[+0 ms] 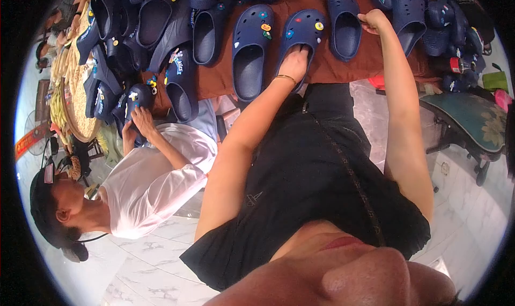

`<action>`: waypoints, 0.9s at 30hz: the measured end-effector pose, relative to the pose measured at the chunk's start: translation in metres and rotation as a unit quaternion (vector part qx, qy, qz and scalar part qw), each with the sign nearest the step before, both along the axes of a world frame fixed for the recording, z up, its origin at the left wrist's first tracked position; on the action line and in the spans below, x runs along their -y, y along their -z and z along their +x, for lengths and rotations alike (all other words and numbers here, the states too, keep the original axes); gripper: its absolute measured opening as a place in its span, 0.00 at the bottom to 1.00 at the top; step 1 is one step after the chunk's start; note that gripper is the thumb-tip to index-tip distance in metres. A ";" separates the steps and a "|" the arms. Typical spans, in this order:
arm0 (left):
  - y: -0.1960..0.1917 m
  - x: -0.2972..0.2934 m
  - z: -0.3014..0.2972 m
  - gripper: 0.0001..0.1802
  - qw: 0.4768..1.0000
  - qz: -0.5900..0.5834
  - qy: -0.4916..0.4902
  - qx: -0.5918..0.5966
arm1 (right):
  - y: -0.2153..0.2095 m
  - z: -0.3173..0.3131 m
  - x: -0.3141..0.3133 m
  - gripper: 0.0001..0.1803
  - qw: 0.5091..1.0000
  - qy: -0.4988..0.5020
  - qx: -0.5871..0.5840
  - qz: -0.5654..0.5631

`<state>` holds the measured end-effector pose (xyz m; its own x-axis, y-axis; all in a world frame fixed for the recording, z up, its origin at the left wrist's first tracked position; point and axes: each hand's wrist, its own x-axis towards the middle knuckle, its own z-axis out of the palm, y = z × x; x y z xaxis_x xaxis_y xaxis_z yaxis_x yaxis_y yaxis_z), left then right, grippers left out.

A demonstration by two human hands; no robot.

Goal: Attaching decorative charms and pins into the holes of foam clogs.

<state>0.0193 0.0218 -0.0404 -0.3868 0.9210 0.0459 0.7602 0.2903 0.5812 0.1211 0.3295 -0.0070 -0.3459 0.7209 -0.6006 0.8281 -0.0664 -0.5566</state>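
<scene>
1. Noted on wrinkled brown cloth [328, 74]: perforated, charm-studded navy clog [304, 37], rounded toe.
2. Seen inside opening: left hand [294, 65]; fingertips hidden, cannot tell grip.
3. Seen beside plain clog [344, 27], well apart from left: right hand [374, 21]; cannot tell whether clamped.
4. Seen beyond: marbled floor [153, 268].

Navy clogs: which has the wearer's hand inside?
The clog with red, blue and yellow charms, between another charm-decorated clog and a plain one: the left hand reaches into its opening; neither neighbour has a hand inside.
</scene>
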 end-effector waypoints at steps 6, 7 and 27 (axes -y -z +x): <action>0.006 -0.002 0.000 0.12 0.999 0.037 0.007 -0.030 | -0.002 -0.004 0.001 0.14 0.999 -0.022 0.019 0.037; 0.007 0.000 -0.001 0.12 0.999 0.034 0.003 -0.030 | -0.007 -0.011 0.009 0.15 0.992 -0.065 0.059 0.089; 0.003 -0.001 -0.003 0.13 1.000 0.008 -0.005 0.000 | 0.034 0.011 0.015 0.06 0.986 0.077 -0.076 -0.125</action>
